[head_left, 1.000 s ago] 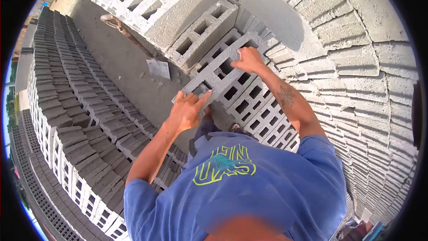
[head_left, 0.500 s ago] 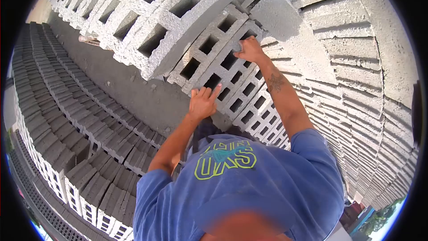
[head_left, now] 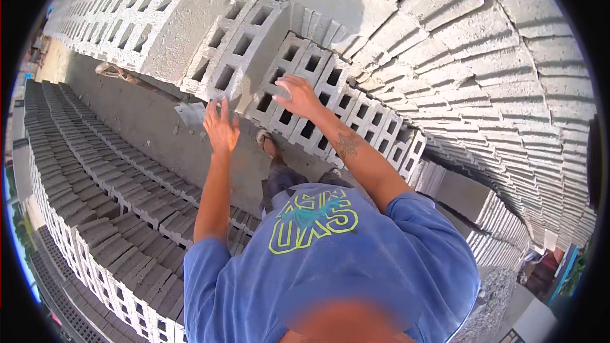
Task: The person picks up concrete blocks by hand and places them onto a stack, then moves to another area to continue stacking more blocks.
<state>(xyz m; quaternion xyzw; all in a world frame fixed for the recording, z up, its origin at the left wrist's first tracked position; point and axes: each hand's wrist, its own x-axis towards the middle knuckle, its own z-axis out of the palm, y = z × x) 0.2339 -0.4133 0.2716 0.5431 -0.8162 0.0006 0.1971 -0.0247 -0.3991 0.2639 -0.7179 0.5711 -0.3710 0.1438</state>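
Observation:
My left hand (head_left: 221, 128) is in the air with fingers spread, its fingertips right at the near lower edge of a grey hollow concrete block (head_left: 234, 58). That block stands with its three holes facing me, pressed side by side against a similar block (head_left: 210, 44). To the right, my right hand (head_left: 297, 96) hovers over a lower row of hollow blocks (head_left: 305, 63), thumb apart from the fingers and nothing held. Its fingers overlap the holes of these blocks in this view.
Long stacked rows of blocks (head_left: 121, 9) extend to the upper left. More stacks (head_left: 121, 171) line the left side across a dirt aisle (head_left: 136, 105), where a foot (head_left: 262, 140) stands. A high wall of stacked blocks (head_left: 470, 82) curves along the right. A stick-like piece (head_left: 136, 80) lies by the stack.
Both hands have come off the hollow block they were gripping, which now stands beside its neighbour. My hands have drawn back toward me, and the view has shifted.

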